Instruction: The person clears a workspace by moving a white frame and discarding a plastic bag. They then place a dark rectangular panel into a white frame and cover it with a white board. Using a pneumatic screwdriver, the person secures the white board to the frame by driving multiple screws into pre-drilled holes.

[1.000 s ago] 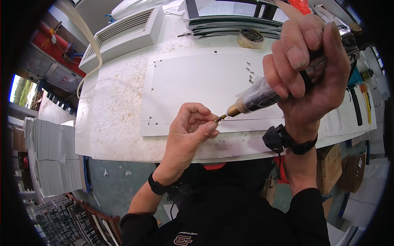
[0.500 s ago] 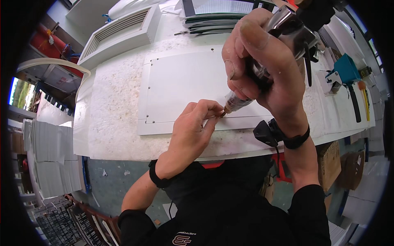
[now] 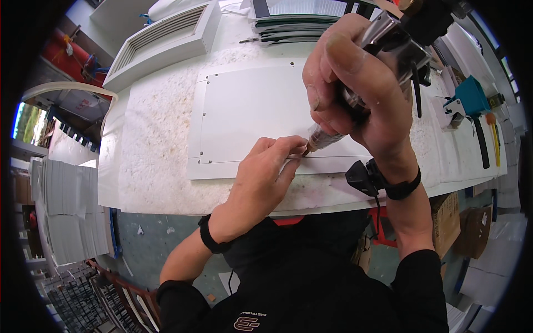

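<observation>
A white framed panel (image 3: 250, 108) lies flat on the worktable, with small dark screws (image 3: 204, 114) along its left side. My right hand (image 3: 363, 77) is wrapped round a silver air screwdriver (image 3: 388, 39), tilted so its tip comes down to the panel's near edge strip. At that tip, my left hand (image 3: 264, 175) rests on the panel with thumb and forefinger pinched together. Whatever small piece sits between those fingertips is too hidden to name.
A white louvred frame (image 3: 161, 41) stands at the back left of the table (image 3: 150, 139). Dark green-edged sheets (image 3: 294, 28) are stacked at the back. At the right lie a teal tool (image 3: 472, 94) and a hammer with a black handle (image 3: 481, 141). White boards (image 3: 72, 211) are piled at left.
The view has shifted slightly, so the panel sits a little to the right and higher. Both hands keep nearly the same pose, the screwdriver's tip still beside my left fingertips.
</observation>
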`<control>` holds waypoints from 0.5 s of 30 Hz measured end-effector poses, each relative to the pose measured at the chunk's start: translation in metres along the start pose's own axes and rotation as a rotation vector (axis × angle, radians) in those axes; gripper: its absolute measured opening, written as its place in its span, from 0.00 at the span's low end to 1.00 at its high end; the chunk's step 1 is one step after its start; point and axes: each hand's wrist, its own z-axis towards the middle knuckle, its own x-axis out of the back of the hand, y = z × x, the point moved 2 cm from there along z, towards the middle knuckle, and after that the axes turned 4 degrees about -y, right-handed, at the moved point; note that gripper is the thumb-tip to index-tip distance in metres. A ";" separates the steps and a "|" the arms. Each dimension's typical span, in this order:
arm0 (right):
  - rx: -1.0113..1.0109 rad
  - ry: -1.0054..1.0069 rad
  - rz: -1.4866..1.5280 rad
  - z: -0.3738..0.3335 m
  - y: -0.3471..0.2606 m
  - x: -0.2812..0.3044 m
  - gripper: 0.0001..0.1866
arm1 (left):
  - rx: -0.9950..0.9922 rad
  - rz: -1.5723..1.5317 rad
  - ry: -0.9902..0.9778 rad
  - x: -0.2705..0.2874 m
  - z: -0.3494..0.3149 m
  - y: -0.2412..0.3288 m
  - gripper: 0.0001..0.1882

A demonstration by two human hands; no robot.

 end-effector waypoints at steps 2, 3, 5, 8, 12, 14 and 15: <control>-0.027 -0.018 0.014 0.000 0.001 -0.001 0.16 | -0.083 0.165 -0.016 0.004 -0.006 0.003 0.23; -0.040 -0.027 0.022 0.000 0.001 -0.001 0.16 | -0.103 0.220 -0.020 0.005 -0.011 0.003 0.26; -0.044 -0.040 -0.007 0.001 -0.002 -0.003 0.15 | -0.152 0.305 0.005 0.004 -0.015 0.003 0.29; -0.105 -0.052 -0.191 0.004 -0.010 -0.009 0.15 | -0.205 0.361 0.070 -0.002 -0.017 -0.001 0.26; -0.157 -0.036 -0.197 0.004 -0.009 -0.012 0.16 | -0.209 0.411 0.091 -0.005 -0.018 0.000 0.23; -0.202 -0.051 -0.205 0.005 -0.007 -0.014 0.16 | -0.229 0.434 0.093 -0.006 -0.019 -0.003 0.22; -0.212 -0.040 -0.177 0.004 -0.007 -0.016 0.17 | -0.228 0.437 0.098 -0.007 -0.018 -0.003 0.22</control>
